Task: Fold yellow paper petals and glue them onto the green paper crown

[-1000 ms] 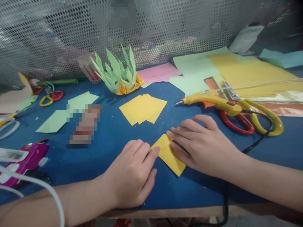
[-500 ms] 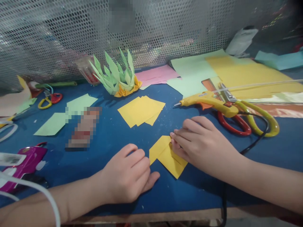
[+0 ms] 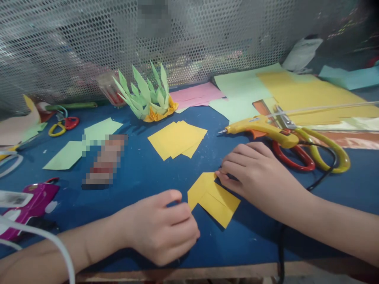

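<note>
A folded piece of yellow paper [image 3: 220,207] lies on the blue tabletop between my hands, its left part slanted and a fold line across its lower flap. At its upper right edge, the thumb and fingertips of my right hand [image 3: 254,169] close on the paper. My left hand [image 3: 162,227] is curled beside the paper's left corner, knuckles up; the insides of its fingers are hidden, so I cannot tell whether anything is in them. Just beyond lies a small stack of yellow paper squares [image 3: 174,140].
A yellow glue gun [image 3: 257,126] and large scissors [image 3: 328,148] lie at right. Behind stands a green-and-orange folded-paper piece [image 3: 151,94], before a perforated metal panel [image 3: 189,35]. Green paper pieces [image 3: 66,154], small scissors [image 3: 63,124] and a purple tool [image 3: 32,209] sit at left.
My left hand has shifted slightly down and right, its outstretched thumb now tucked out of sight. My right hand has drawn back a little right, uncovering more of the yellow paper's flap.
</note>
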`<action>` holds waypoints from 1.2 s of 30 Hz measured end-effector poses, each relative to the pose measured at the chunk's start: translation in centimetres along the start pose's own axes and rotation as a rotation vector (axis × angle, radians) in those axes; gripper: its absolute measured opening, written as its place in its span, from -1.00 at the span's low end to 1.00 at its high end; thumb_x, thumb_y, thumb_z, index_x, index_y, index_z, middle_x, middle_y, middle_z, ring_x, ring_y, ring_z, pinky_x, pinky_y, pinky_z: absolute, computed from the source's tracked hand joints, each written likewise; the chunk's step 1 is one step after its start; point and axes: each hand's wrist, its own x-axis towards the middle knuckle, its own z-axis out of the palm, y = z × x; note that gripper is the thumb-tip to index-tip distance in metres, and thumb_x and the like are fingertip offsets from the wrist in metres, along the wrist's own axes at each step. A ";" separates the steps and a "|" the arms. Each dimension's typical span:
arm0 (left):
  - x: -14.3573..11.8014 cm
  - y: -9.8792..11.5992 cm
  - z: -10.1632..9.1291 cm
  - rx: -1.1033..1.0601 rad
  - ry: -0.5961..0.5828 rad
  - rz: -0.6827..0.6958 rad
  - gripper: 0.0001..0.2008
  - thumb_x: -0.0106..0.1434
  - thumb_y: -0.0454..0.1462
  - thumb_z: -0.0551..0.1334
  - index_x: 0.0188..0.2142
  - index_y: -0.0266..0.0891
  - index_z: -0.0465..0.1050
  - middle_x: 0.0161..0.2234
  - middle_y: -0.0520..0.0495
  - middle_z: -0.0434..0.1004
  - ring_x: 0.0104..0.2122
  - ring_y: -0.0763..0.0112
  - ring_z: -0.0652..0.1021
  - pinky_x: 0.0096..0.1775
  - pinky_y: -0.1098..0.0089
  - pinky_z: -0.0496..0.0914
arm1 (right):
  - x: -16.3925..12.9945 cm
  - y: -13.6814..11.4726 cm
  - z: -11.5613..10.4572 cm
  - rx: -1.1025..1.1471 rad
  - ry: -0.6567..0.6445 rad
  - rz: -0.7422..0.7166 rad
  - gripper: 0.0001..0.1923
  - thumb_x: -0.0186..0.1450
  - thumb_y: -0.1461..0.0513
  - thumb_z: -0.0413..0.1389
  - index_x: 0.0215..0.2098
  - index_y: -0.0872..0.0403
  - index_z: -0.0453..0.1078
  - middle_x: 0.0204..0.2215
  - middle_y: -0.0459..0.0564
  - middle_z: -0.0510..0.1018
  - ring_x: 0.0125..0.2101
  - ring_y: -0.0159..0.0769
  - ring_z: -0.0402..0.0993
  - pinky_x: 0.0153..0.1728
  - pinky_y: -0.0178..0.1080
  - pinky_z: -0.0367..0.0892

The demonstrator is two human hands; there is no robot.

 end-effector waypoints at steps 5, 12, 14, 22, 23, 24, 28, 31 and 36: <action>-0.2 0.1 0.1 -0.044 0.136 -0.023 -0.80 0.12 -0.33 0.33 -0.59 -0.26 0.39 -0.58 0.10 0.45 -0.53 0.47 0.41 -0.43 0.34 0.32 | -0.1 0.4 0.4 0.091 -0.019 0.033 -0.77 0.30 0.30 0.03 -0.52 0.13 0.32 -0.55 -0.07 0.41 -0.42 -0.29 0.33 -0.33 -0.19 0.16; -0.7 -1.1 1.5 -0.317 0.007 -0.475 -0.60 0.20 -0.07 0.24 -0.10 -0.33 0.37 -0.08 -0.22 0.52 -0.03 0.23 0.46 -0.03 0.26 0.35 | 0.1 0.7 0.7 0.402 -0.049 0.091 -0.82 0.36 0.31 -0.05 -0.21 0.13 0.39 -0.34 0.00 0.53 -0.34 -0.29 0.42 -0.30 -0.22 0.26; -0.8 -1.1 1.7 -0.328 -0.029 -0.547 -0.60 0.21 -0.04 0.22 -0.10 -0.29 0.38 -0.04 -0.21 0.50 0.02 0.18 0.43 0.02 0.21 0.32 | 0.1 0.6 0.4 0.473 -0.054 0.090 -0.81 0.37 0.26 -0.05 -0.14 0.11 0.37 -0.30 0.00 0.53 -0.32 -0.30 0.44 -0.30 -0.25 0.28; -1.1 -0.6 1.6 -0.246 0.014 -0.556 -0.65 0.18 -0.01 0.22 -0.26 -0.27 0.39 0.03 -0.24 0.44 0.10 0.08 0.36 0.09 0.10 0.19 | 0.2 0.2 -0.8 0.571 -0.185 -0.075 -0.28 0.07 -0.15 0.19 0.05 0.05 0.20 -0.08 0.09 0.39 -0.17 -0.16 0.45 -0.21 -0.17 0.36; -1.2 -0.7 1.6 -0.263 0.014 -0.545 -0.66 0.18 -0.02 0.21 -0.26 -0.26 0.39 0.02 -0.25 0.45 0.10 0.09 0.37 0.09 0.11 0.19 | 0.2 0.2 -0.9 0.565 -0.208 -0.094 -0.25 0.05 -0.14 0.22 0.07 0.04 0.18 -0.06 0.10 0.37 -0.14 -0.14 0.44 -0.18 -0.14 0.36; -1.2 -0.8 1.6 -0.283 0.010 -0.529 -0.67 0.19 -0.03 0.21 -0.24 -0.26 0.39 0.01 -0.24 0.45 0.09 0.12 0.38 0.08 0.14 0.20 | 0.2 0.2 -0.9 0.567 -0.233 -0.103 -0.25 0.04 -0.11 0.24 0.08 0.02 0.16 -0.04 0.11 0.35 -0.12 -0.13 0.43 -0.16 -0.13 0.36; -1.1 -1.1 1.6 -0.333 -0.023 -0.486 -0.72 0.23 -0.13 0.18 -0.16 -0.27 0.38 -0.04 -0.20 0.49 0.01 0.20 0.43 0.02 0.22 0.27 | 0.2 0.9 -1.2 0.678 -0.373 -0.106 -0.25 0.00 -0.05 0.30 0.07 -0.05 0.16 0.07 0.09 0.24 -0.03 -0.12 0.39 -0.09 -0.13 0.37; -1.1 -1.1 1.6 -0.341 -0.052 -0.496 -0.72 0.23 -0.13 0.18 -0.15 -0.26 0.40 -0.05 -0.16 0.50 -0.02 0.19 0.43 0.00 0.21 0.27 | 0.4 2.3 -1.3 0.797 -0.512 -0.103 -0.43 0.05 0.00 0.29 -0.03 -0.07 0.25 0.11 0.05 0.20 0.01 -0.17 0.37 -0.07 -0.20 0.37; -1.3 -0.8 1.6 -0.247 -0.038 -0.546 -0.76 0.23 -0.18 0.18 -0.16 -0.28 0.42 -0.08 -0.13 0.53 -0.08 0.20 0.45 -0.04 0.21 0.31 | 1.0 3.9 -1.1 0.963 -0.543 -0.148 -0.85 0.26 0.21 0.13 -0.19 0.02 0.41 -0.02 0.02 0.39 -0.05 -0.33 0.42 -0.04 -0.32 0.32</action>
